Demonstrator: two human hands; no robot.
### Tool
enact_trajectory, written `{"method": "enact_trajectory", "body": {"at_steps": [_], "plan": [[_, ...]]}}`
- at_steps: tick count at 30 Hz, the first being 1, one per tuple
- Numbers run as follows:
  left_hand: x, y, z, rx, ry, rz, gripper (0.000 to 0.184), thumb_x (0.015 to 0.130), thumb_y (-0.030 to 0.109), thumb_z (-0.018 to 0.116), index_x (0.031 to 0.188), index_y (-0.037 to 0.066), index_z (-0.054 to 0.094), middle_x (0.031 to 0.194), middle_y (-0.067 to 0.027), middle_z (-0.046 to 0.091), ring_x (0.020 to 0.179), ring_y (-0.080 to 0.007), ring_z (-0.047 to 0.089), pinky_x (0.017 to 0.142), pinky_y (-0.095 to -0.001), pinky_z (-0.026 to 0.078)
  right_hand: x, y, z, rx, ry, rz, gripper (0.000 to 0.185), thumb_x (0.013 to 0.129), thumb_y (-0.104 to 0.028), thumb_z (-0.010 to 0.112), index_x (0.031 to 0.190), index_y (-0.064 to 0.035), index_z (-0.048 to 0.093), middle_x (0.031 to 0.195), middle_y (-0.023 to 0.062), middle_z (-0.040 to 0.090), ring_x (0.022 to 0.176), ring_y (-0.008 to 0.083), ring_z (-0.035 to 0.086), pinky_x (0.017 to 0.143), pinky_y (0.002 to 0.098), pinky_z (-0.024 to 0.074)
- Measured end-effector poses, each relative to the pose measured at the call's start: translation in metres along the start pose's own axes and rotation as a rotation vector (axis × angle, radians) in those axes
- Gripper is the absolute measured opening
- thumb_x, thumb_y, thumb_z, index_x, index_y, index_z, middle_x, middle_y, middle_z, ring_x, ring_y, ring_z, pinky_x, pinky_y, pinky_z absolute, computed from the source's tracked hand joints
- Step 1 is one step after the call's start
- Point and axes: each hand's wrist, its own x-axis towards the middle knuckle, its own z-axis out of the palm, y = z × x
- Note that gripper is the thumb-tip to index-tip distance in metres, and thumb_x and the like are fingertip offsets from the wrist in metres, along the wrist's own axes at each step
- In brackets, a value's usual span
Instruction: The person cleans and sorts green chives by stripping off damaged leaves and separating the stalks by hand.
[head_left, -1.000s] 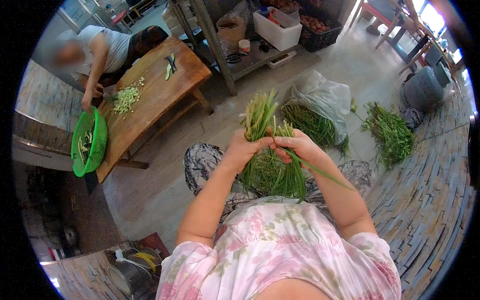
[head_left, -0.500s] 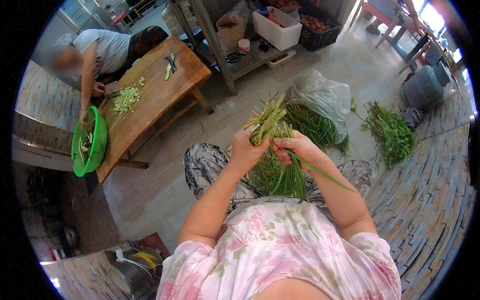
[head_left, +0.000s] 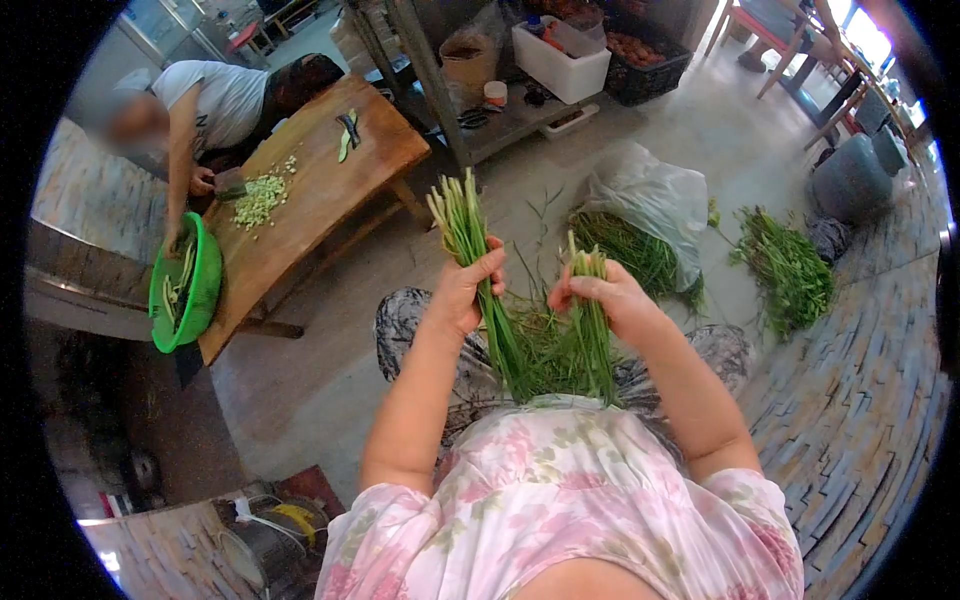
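Observation:
My left hand [head_left: 468, 290] is closed round a bundle of long green stalks [head_left: 462, 222], their pale ends pointing up and the leaves hanging down to my lap. To its right, my right hand [head_left: 606, 298] grips a smaller green bunch [head_left: 592, 345], whose pale cut ends show just above the fingers. The two hands are apart. Loose greens [head_left: 545, 355] lie between and below them over my lap. Beyond my right hand, more long greens [head_left: 630, 245] lie on the floor, partly under a clear plastic bag [head_left: 650, 195].
At the left, a co-worker [head_left: 215, 105] holds a cleaver [head_left: 229, 184] at a wooden table [head_left: 330, 205] with chopped pieces, one hand in a green basket [head_left: 205, 285]. Leafy greens [head_left: 785, 270] and a gas cylinder [head_left: 850, 178] are at the right. A metal shelf [head_left: 520, 125] stands ahead.
My hands have moved apart; the left one, with its bundle, has gone left and the stalks now stand straighter. A thin blade that hung across my right forearm no longer shows there.

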Motion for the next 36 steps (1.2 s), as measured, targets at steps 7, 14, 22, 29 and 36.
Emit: {"method": "enact_trajectory", "body": {"at_steps": [7, 14, 22, 29, 36], "plan": [[-0.013, -0.012, 0.015, 0.158, -0.154, -0.086, 0.029, 0.074, 0.009, 0.07, 0.1, 0.004, 0.055, 0.076, -0.0017, 0.056, 0.061, -0.0126, 0.053, 0.053, -0.0254, 0.043, 0.017, -0.025, 0.002, -0.069, 0.113, -0.051, 0.01, 0.082, -0.011, 0.055, 0.088, -0.0039, 0.052, 0.065, 0.0007, 0.05, 0.049, 0.0077, 0.044, 0.042, 0.023, 0.0326], [-0.017, -0.027, 0.026, 0.346, -0.186, -0.104, 0.03, 0.076, 0.015, 0.069, 0.099, 0.004, 0.054, 0.081, -0.0047, 0.058, 0.062, -0.0146, 0.054, 0.054, -0.0281, 0.044, 0.041, -0.016, 0.022, -0.308, 0.288, -0.332, 0.009, 0.078, -0.009, 0.063, 0.076, -0.0026, 0.057, 0.067, 0.0016, 0.054, 0.049, 0.0058, 0.041, 0.043, 0.0258, 0.0323], [-0.012, -0.031, 0.019, -0.106, 0.06, -0.18, 0.023, 0.08, 0.016, 0.065, 0.096, 0.007, 0.052, 0.091, -0.0093, 0.061, 0.07, -0.0165, 0.057, 0.057, -0.0311, 0.048, 0.037, -0.011, -0.001, 0.082, 0.224, -0.082, 0.01, 0.081, -0.01, 0.059, 0.079, -0.0041, 0.052, 0.064, 0.0023, 0.05, 0.046, 0.0088, 0.043, 0.037, 0.0241, 0.0317], [-0.008, -0.004, -0.006, 0.013, 0.055, -0.039, 0.021, 0.078, 0.013, 0.067, 0.094, 0.009, 0.055, 0.093, -0.0105, 0.062, 0.069, -0.0135, 0.056, 0.058, -0.0275, 0.047, 0.029, -0.019, -0.012, 0.237, 0.15, -0.055, 0.011, 0.085, -0.012, 0.056, 0.089, -0.0031, 0.052, 0.073, 0.0058, 0.056, 0.051, 0.0083, 0.045, 0.039, 0.0226, 0.0341], [-0.02, -0.011, 0.032, 0.278, -0.113, -0.12, 0.03, 0.073, 0.006, 0.069, 0.101, 0.005, 0.057, 0.083, -0.0003, 0.057, 0.069, -0.0098, 0.051, 0.06, -0.0237, 0.04, 0.029, -0.009, -0.01, 0.252, 0.04, -0.027, 0.014, 0.085, -0.014, 0.057, 0.093, -0.0026, 0.055, 0.083, 0.0078, 0.061, 0.053, 0.008, 0.046, 0.042, 0.0219, 0.0366]]}}
